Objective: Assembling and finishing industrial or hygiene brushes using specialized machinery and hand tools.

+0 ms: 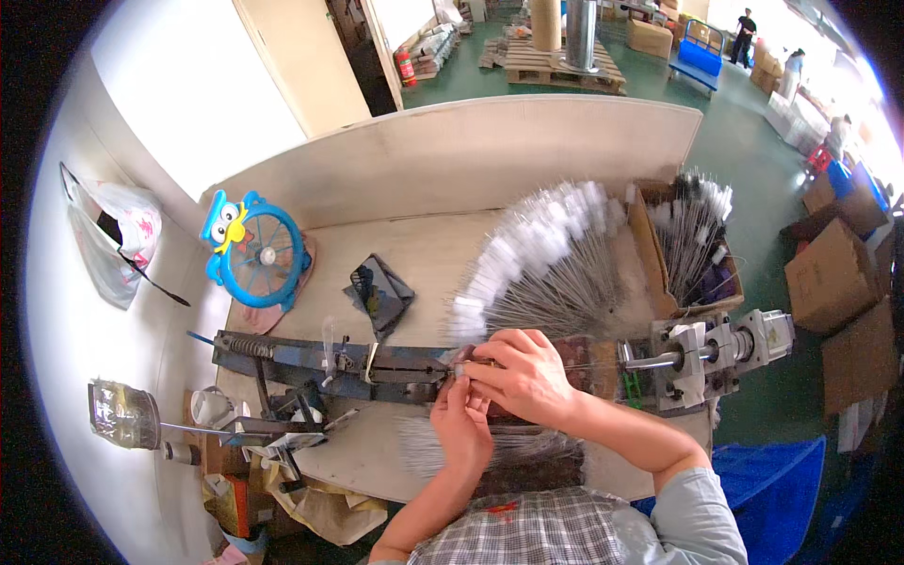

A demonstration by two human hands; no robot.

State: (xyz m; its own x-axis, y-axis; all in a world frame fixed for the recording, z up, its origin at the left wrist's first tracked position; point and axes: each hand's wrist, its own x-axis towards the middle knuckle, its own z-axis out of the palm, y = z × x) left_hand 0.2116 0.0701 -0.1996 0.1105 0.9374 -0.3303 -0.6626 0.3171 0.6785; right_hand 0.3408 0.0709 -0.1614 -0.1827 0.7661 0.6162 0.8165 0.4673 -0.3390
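Two pinch grips: our left hand [462, 431] and right hand [529, 379] hold a small pale piece [460, 370], shape unclear, at the long dark metal rail [306, 355]. Likely light, stiff; we'd fingertip its edges.

Head-worn fisheye view, looking down, fingers [491, 375] near, workbench [424, 254] below

Plaid apron [527, 532] — pale grey sleeves [699, 516]

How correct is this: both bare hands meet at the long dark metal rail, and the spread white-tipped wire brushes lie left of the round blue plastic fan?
Only the side is wrong: the head view shows the brushes right of the fan.
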